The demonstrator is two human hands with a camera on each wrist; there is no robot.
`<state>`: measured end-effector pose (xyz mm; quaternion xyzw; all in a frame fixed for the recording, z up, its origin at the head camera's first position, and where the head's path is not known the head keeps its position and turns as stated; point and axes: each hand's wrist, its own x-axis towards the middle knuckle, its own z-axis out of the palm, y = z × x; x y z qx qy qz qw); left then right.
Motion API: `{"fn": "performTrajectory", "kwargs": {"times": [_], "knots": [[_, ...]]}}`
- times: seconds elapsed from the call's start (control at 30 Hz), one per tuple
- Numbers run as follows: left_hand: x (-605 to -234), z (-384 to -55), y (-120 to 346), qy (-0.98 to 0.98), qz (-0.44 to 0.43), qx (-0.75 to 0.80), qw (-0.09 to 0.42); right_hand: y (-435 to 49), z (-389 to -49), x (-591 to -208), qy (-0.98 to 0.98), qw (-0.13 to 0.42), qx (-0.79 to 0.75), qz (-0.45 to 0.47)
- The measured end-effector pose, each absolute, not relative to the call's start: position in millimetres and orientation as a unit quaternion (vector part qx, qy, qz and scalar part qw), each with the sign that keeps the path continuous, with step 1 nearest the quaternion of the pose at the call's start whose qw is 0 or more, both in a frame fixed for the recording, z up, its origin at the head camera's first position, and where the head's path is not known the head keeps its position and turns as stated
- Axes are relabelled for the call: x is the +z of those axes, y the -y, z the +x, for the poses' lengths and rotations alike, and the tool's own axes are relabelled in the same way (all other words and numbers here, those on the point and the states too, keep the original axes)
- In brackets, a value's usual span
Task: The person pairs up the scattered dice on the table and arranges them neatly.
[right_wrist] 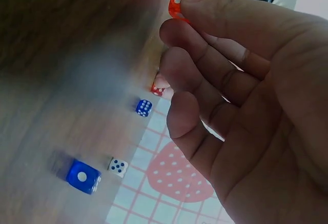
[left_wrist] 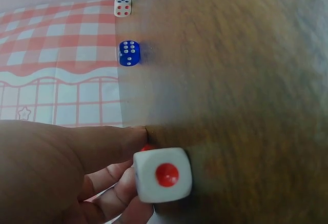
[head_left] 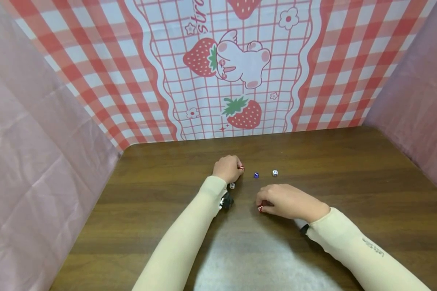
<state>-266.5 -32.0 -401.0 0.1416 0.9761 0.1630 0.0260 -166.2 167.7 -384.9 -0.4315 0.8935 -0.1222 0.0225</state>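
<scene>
In the head view my left hand (head_left: 228,169) reaches over the table and pinches a small red die (head_left: 242,167) by its fingertips. Just beside that wrist lies a white die (head_left: 232,186); in the left wrist view this white die (left_wrist: 165,175), showing one red pip, covers most of the red one. My right hand (head_left: 289,202), lower and to the right, pinches another red die (right_wrist: 180,2) between thumb and index finger, its other fingers loosely curled. Farther back on the table are a blue die (head_left: 256,175) and a white die (head_left: 274,173).
A second blue die (right_wrist: 83,176) lies near my right wrist, hidden in the head view. The wooden table (head_left: 160,169) ends at a checked strawberry cloth (head_left: 236,68) behind, with pink cloth (head_left: 40,141) at both sides.
</scene>
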Motion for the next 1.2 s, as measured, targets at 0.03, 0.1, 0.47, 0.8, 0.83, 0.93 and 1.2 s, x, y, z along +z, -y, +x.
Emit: {"fn": "performTrajectory", "kwargs": {"times": [0.03, 0.1, 0.47, 0.8, 0.83, 0.93, 1.2], "knots": [[-401, -266, 32, -0.976, 0.142, 0.163, 0.025, -168, -167, -385, -0.894, 0.023, -0.123, -0.429], [-401, -265, 32, -0.976, 0.143, 0.163, 0.023, -170, -167, -384, -0.896, 0.021, -0.123, -0.427], [-404, -262, 33, -0.971, 0.159, 0.179, 0.009, -175, -169, -381, -0.903, 0.015, -0.127, -0.411], [-395, -253, 30, -0.96, 0.189, 0.203, -0.041, -177, -169, -378, -0.907, -0.008, -0.12, -0.403], [-394, -252, 31, -0.959, 0.192, 0.206, -0.045, -178, -170, -378, -0.907, -0.01, -0.119, -0.403], [-392, -247, 33, -0.955, 0.199, 0.216, -0.05, -179, -171, -378, -0.908, -0.014, -0.118, -0.401], [-387, -231, 40, -0.945, 0.209, 0.245, -0.055, -183, -173, -377, -0.911, -0.021, -0.12, -0.393]]}}
